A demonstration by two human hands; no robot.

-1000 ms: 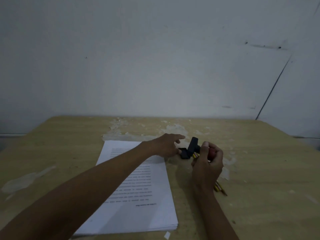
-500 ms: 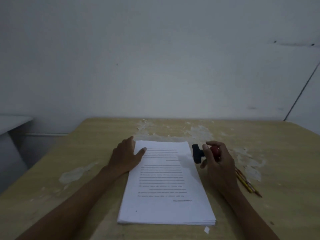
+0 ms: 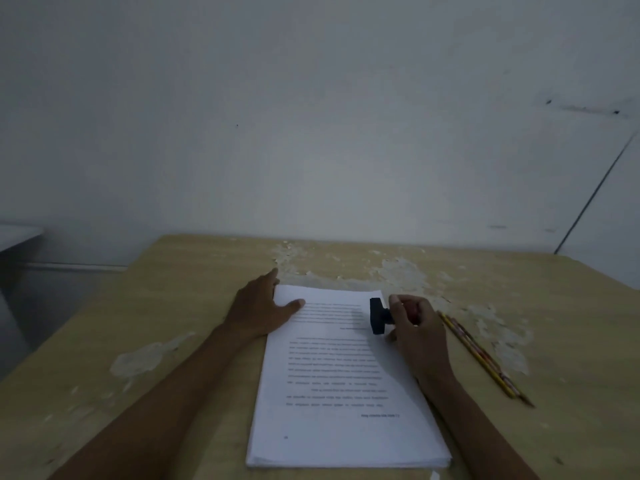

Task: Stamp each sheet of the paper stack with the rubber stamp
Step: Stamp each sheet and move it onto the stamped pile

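A white paper stack with printed text lies in the middle of the wooden table, text facing away from me. My left hand lies flat with straight fingers on the stack's far left corner, thumb on the top sheet. My right hand grips the rubber stamp by its red handle, with the black stamp head turned sideways to the left over the stack's far right corner. I cannot tell whether the head touches the paper.
Two yellow pencils lie on the table right of the stack. The table top has pale worn patches. A white wall rises behind its far edge. A small paper scrap lies at the stack's near corner.
My left hand moved from beside the stamp to the stack's far left corner. The right hand carried the stamp leftward over the stack's far right corner. The camera view shifted.
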